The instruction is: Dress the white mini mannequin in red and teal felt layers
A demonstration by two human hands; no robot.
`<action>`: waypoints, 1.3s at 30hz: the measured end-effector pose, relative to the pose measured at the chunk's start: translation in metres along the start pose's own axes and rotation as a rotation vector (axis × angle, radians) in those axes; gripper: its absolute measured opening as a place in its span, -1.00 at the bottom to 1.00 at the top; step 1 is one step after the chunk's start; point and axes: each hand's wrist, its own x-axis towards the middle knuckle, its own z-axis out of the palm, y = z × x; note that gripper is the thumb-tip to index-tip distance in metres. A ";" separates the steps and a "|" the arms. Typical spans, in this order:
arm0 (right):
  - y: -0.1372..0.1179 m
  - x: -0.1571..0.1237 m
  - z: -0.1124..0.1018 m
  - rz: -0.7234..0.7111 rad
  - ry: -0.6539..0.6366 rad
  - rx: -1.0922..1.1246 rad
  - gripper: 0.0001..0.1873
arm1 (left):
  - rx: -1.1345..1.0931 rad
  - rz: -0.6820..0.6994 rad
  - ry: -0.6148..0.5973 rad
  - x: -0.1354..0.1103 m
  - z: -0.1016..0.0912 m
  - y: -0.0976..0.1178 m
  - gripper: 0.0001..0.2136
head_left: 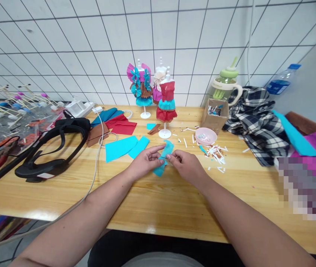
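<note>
Between my two hands is a small strip of blue crepe paper [160, 170], pinched near its middle. My left hand [148, 160] grips it from the left, the index finger reaching along its upper part. My right hand [187, 163] pinches its right edge between thumb and fingertips. Just behind stands a mini dress form [166, 107] in a red and blue paper outfit, on a round white base. Flat blue crepe pieces [121, 148] lie left of my left hand. Right of my right hand sit a pink dish [206, 137] of small beads and scattered white paper strips [217, 154].
Two more dressed forms [142, 87] stand by the tiled wall. A cardboard box [215, 115], green-lidded cup [226, 83], plaid cloth [254, 118] and water bottle [283, 82] are at right. A black headset strap [53, 150], white cable [95, 174] and folded red paper [123, 125] lie left.
</note>
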 end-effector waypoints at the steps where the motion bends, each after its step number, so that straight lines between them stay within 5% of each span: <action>1: 0.000 0.000 0.000 -0.003 0.000 0.004 -0.61 | -0.001 0.000 0.003 0.000 0.000 0.000 -0.29; 39: -0.001 -0.002 0.000 -0.019 0.037 -0.037 -0.63 | 0.007 0.010 -0.002 0.000 0.002 -0.002 -0.27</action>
